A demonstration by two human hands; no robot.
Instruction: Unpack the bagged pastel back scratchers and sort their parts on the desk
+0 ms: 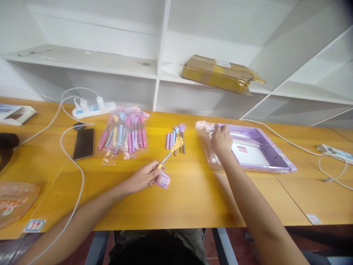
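My left hand [147, 175] is closed round the yellow handle end of a back scratcher [176, 144] with a metal stem and a hand-shaped yellow head. A pink and purple card tag [163, 179] hangs under it. My right hand [222, 140] is closed at the edge of crumpled clear plastic bags [206, 141], beside the purple box; its fingertips are hidden. In the middle of the table lie a blue back scratcher [175, 132] and a purple one [182, 129], next to loose purple handle sleeves [169, 141]. Several bagged back scratchers [132, 134] lie further left.
The open purple box [275, 154] holds white card and a purple back scratcher. At the left are a phone [84, 143], a power strip [93, 109] and white cables. A taped carton [220, 73] sits on the shelf behind. Another power strip [336, 152] is at right.
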